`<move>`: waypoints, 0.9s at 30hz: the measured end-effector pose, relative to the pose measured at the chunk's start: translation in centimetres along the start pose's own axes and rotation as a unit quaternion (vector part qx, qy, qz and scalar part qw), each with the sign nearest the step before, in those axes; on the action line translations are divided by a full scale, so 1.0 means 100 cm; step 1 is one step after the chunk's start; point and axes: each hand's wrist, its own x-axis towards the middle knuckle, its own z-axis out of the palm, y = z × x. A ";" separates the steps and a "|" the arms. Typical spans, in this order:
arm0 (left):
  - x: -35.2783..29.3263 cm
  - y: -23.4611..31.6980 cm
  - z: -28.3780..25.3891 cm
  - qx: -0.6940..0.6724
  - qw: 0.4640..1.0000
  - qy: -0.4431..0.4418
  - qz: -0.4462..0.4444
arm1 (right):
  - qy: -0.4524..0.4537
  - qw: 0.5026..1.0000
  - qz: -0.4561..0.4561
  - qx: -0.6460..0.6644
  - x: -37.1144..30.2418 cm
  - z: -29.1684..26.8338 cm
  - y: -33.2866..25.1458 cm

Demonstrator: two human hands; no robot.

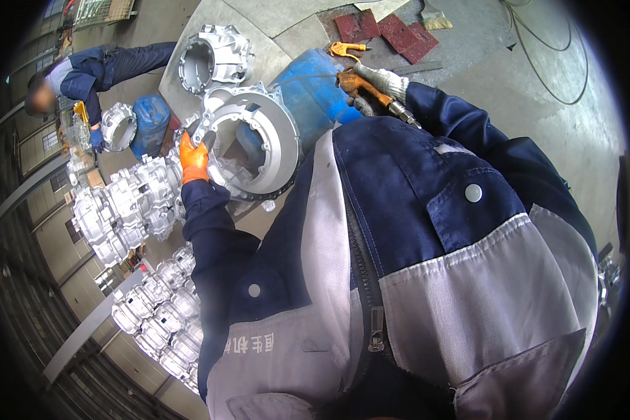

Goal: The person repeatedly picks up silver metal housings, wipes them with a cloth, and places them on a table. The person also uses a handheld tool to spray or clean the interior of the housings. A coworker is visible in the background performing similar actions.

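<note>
A large silver cast-metal housing [281,122] with a wide round opening rests beside a blue drum [313,87]. My left hand [194,157], in an orange glove, is closed on the left edge of this housing. In my right hand [381,82], which wears a whitish knit glove, is an orange air blow gun [362,87]. Its thin nozzle reaches left over the drum toward the housing's rim. A metal connector sits at the gun's lower end. Part of my left fingers is hidden behind the casting.
A second housing [215,57] stands farther off. Stacked castings [129,206] fill the left, with more castings [164,308] below. A yellow-orange blow gun [348,50] lies beyond my right hand near dark red sheets [406,36]. A co-worker [98,73] bends over another casting [118,127]. A hose [539,84] curls at right.
</note>
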 end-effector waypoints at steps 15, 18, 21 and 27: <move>0.000 -0.008 0.000 0.011 1.000 0.000 -0.003 | 0.024 1.000 0.016 0.007 0.011 0.007 -0.007; 0.000 -0.007 0.001 -0.030 0.999 -0.016 -0.022 | 0.076 0.994 -0.057 -0.057 0.009 0.021 -0.016; -0.001 -0.006 0.000 -0.007 1.000 -0.004 -0.004 | -0.044 0.996 -0.057 -0.055 0.003 0.029 -0.025; 0.000 -0.002 0.000 -0.039 0.999 -0.007 -0.026 | 0.026 0.997 -0.054 -0.056 0.003 0.013 -0.015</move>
